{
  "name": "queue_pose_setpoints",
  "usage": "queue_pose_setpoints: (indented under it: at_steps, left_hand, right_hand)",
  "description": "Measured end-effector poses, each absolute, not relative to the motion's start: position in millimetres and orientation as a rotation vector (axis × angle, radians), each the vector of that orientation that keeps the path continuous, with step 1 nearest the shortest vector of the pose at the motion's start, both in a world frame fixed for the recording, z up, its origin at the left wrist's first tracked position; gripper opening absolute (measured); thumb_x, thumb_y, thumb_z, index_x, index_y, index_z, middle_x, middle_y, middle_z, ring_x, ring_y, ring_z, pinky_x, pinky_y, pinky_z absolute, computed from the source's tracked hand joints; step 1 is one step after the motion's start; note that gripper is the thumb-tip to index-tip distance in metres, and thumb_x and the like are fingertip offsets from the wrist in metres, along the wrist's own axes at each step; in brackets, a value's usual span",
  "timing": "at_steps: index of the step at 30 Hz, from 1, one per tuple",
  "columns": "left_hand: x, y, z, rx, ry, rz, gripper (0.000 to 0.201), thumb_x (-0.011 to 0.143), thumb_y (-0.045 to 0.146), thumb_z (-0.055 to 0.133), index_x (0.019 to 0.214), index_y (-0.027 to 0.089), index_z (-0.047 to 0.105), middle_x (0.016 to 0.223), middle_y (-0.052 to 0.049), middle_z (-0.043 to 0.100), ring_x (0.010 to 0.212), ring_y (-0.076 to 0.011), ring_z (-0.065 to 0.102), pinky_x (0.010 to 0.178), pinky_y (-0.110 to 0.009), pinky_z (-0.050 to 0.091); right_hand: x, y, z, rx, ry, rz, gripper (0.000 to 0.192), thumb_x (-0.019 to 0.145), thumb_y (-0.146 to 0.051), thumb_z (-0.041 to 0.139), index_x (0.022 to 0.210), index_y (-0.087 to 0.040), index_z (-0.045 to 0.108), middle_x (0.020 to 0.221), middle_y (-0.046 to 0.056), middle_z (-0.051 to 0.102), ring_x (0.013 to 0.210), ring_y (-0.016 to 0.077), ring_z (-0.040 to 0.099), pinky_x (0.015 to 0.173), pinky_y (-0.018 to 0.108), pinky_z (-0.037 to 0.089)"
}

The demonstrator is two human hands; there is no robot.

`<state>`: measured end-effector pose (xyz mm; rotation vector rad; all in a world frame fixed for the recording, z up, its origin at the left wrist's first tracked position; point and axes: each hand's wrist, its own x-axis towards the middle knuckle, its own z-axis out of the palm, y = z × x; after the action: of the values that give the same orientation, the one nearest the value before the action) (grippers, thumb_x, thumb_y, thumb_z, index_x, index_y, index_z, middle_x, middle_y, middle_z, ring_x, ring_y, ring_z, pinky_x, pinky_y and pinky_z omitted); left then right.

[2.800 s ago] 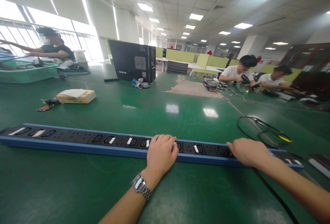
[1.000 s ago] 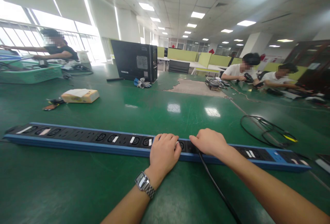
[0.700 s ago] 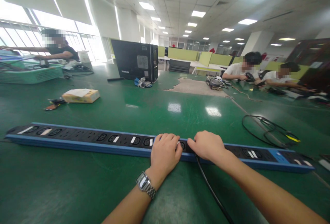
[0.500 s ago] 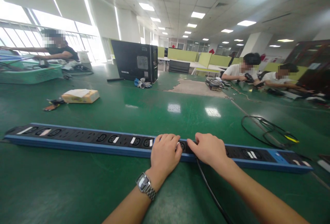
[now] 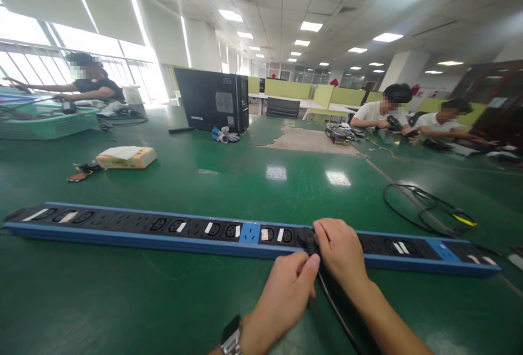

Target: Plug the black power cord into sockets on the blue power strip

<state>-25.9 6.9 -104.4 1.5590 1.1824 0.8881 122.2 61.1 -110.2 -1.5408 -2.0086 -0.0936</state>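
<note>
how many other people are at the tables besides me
3. One person sits far left by the green basket; two sit far right, one in white and another beside them. More may be hidden behind the black computer case.

The power strip [image 5: 171, 228] lies crosswise on the bench [image 5: 122, 300], reaching nearly from its left edge to its right. Both hands sit at the strip's near side, right of its middle: the right hand [image 5: 341, 251] on the strip, the left hand [image 5: 286, 292] just before it, their fingers [image 5: 307, 263] meeting at a plug [image 5: 306, 238] on the strip. The cable [image 5: 337, 311] runs from the plug toward the near edge. Behind the strip's right end lies a coiled wire [image 5: 425, 208]. Behind its left part lies a box [image 5: 126, 157]; farther back, behind its middle, stands a computer case [image 5: 212, 99]. Far left behind the strip sits a basket [image 5: 44, 123].
</note>
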Motion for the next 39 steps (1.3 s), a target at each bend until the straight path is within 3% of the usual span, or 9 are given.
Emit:
queue_pose_setpoints:
  at_steps: [3,7,12,17,25,29,39]
  left_hand:
    - [-16.6,10.7,-109.2,1.108,1.045,0.837,0.036,0.086,0.053,0.044,0.084,0.018,0.051,0.056,0.002,0.056,0.039,-0.0111,0.049,0.035,-0.021,0.03]
    - [-12.4,12.1,-108.4,0.883,0.855,0.91,0.034,0.076,0.045,0.063,0.086,0.015,0.051,0.072,-0.003,0.063,0.046,-0.0087,0.056,0.038,-0.016,0.039]
    - [-13.3,8.3,-94.4,0.8,0.694,0.946,0.031,0.079,0.04,0.064,0.087,0.012,0.052,0.07,-0.006,0.064,0.053,-0.0093,0.059,0.042,-0.013,0.043]
    - [-14.6,13.0,-57.3,0.847,0.497,1.046,0.029,0.081,0.039,0.064,0.091,0.014,0.054,0.065,-0.001,0.061,0.051,-0.0111,0.059,0.04,-0.015,0.045]
    - [-90.9,6.5,-56.0,0.719,0.971,1.285,0.038,0.078,0.053,0.063,0.079,0.015,0.058,0.04,0.007,0.044,0.028,-0.0045,0.035,0.026,-0.011,0.016]
    - [-116.1,0.6,-73.2,0.566,1.109,1.246,0.041,0.077,0.055,0.062,0.067,0.015,0.055,0.033,0.008,0.038,0.023,-0.0047,0.029,0.026,-0.013,0.014]
    - [-118.1,11.7,-94.0,0.556,1.238,1.156,0.045,0.075,0.055,0.061,0.057,0.014,0.055,0.034,0.004,0.045,0.023,-0.0047,0.03,0.026,-0.014,0.017]
  right_hand:
    - [125.1,61.5,-115.0,-1.607,-2.047,-0.155,0.026,0.093,-0.031,0.044,0.097,-0.02,0.068,0.1,0.003,0.071,0.097,0.0197,0.058,0.086,0.032,0.033]
    - [123.2,62.3,-117.5,-1.639,-2.061,-0.184,0.024,0.092,-0.027,0.045,0.097,-0.022,0.069,0.1,0.002,0.072,0.096,0.0193,0.06,0.087,0.033,0.032]
    - [120.6,59.7,-110.6,-1.692,-2.069,-0.159,0.023,0.092,-0.026,0.045,0.095,-0.023,0.068,0.099,0.001,0.072,0.094,0.0196,0.06,0.086,0.034,0.033]
    - [118.8,57.0,-106.5,-1.746,-2.091,-0.113,0.021,0.09,-0.024,0.047,0.089,-0.024,0.068,0.095,0.001,0.072,0.092,0.0188,0.06,0.084,0.033,0.033]
    - [119.3,61.8,-114.1,-1.682,-2.025,-0.161,0.023,0.091,-0.029,0.046,0.096,-0.024,0.068,0.098,0.001,0.072,0.094,0.0186,0.06,0.087,0.034,0.03]
    - [119.5,61.6,-113.7,-1.675,-2.026,-0.155,0.024,0.091,-0.029,0.045,0.095,-0.023,0.068,0.097,0.002,0.072,0.093,0.0189,0.06,0.087,0.034,0.03]
    - [118.8,59.7,-112.4,-1.683,-2.036,-0.133,0.025,0.092,-0.03,0.044,0.096,-0.023,0.068,0.098,0.002,0.072,0.095,0.0193,0.06,0.087,0.035,0.031]
